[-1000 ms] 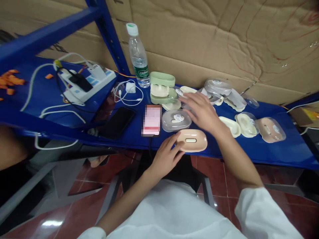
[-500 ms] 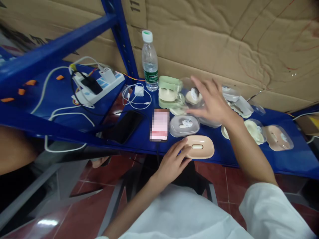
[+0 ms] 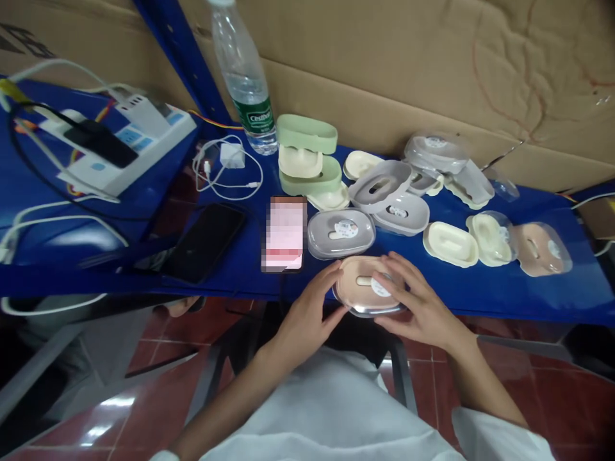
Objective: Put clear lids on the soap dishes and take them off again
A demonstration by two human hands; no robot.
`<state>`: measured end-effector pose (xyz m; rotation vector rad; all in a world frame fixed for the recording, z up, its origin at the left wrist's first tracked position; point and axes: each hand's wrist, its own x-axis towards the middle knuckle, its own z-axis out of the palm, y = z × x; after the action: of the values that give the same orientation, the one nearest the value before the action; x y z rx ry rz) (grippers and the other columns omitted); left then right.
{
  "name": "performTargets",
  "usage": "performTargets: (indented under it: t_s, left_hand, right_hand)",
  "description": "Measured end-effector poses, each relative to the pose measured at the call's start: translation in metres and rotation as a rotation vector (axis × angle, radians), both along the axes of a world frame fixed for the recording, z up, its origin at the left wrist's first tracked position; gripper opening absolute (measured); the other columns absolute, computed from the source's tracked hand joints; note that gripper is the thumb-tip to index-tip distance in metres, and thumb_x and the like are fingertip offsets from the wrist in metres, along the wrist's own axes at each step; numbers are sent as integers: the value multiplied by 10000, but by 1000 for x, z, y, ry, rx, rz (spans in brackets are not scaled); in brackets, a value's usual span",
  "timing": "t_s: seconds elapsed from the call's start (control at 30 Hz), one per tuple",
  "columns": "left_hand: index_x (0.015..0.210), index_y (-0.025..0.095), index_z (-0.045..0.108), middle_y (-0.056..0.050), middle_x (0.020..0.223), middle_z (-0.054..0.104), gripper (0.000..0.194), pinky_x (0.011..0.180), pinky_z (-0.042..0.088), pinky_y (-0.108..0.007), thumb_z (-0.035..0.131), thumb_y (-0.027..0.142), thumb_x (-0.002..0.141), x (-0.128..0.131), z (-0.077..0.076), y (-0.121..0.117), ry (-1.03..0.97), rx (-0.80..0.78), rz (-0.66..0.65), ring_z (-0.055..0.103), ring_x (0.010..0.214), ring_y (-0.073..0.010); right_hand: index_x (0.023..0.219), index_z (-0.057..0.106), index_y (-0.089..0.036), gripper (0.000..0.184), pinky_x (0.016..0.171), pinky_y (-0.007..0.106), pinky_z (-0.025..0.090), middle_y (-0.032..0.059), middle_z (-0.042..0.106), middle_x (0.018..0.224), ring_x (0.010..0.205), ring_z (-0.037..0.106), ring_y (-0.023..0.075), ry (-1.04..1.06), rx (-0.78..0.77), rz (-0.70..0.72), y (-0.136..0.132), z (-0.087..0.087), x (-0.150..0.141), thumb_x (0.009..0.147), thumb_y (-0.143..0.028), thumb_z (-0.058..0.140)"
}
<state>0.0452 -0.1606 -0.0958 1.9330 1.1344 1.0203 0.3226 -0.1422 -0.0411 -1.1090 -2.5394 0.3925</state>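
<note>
A pink soap dish (image 3: 358, 282) sits at the front edge of the blue shelf (image 3: 504, 288), with a clear plastic lid (image 3: 379, 298) over it. My left hand (image 3: 310, 314) grips the dish's left end with curled fingers. My right hand (image 3: 416, 304) presses the lid down on the dish from the right side, fingers wrapped over it. Just behind lies a grey soap dish under a clear lid (image 3: 341, 232).
More soap dishes and lids (image 3: 449, 243) lie along the shelf to the right. A green stacked dish (image 3: 307, 157), a water bottle (image 3: 243, 73), two phones (image 3: 283, 234), a charger cable (image 3: 225, 169) and a power strip (image 3: 120, 144) lie to the left. Cardboard backs the shelf.
My right hand came back from the rear of the shelf with a clear lid and set it over the pink dish. The left hand stayed on the dish.
</note>
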Motion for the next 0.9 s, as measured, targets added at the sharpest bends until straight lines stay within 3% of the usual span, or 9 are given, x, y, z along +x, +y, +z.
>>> performTargets:
  t_s: [0.17, 0.37, 0.57, 0.77, 0.9]
  left_hand:
    - [1597, 305, 384, -145, 1634, 535, 709, 1237, 513, -498, 751, 235, 995, 4, 4, -2, 27, -36, 41, 538, 1526, -298]
    - [1613, 324, 403, -122, 1631, 549, 696, 1229, 519, -474, 743, 260, 1010, 5, 7, 0, 80, -44, 43, 552, 1512, -281]
    - [1605, 317, 438, -119, 1623, 561, 690, 1242, 496, -524, 765, 313, 997, 2, 10, 4, 131, -60, 21, 566, 1496, -305]
    - [1627, 314, 415, -114, 1651, 537, 700, 1250, 482, -514, 744, 325, 1009, 6, 10, 1, 166, -50, 18, 549, 1513, -298]
    - [1639, 315, 400, -120, 1650, 539, 718, 1244, 483, -526, 743, 340, 1008, 8, 9, 0, 196, -40, 6, 555, 1505, -306]
  right_hand:
    - [1704, 348, -296, 871, 1244, 644, 446, 147, 497, 1637, 1561, 433, 391, 34, 123, 32, 18, -10, -12, 927, -394, 729]
    - [1708, 312, -258, 909, 1199, 641, 493, 202, 471, 1656, 1565, 428, 422, 0, 243, -82, 1, -24, -15, 940, -462, 754]
    - [1706, 299, -328, 877, 1243, 655, 454, 167, 349, 1753, 1630, 325, 417, -67, 146, -85, -10, -26, -10, 972, -466, 759]
    - [1701, 324, -344, 889, 1254, 672, 448, 157, 460, 1681, 1628, 333, 410, 20, 228, -78, -11, -35, -3, 954, -463, 790]
    - [1680, 385, -349, 819, 1252, 686, 444, 152, 485, 1656, 1635, 315, 411, -16, 192, -82, -17, -34, -1, 966, -408, 783]
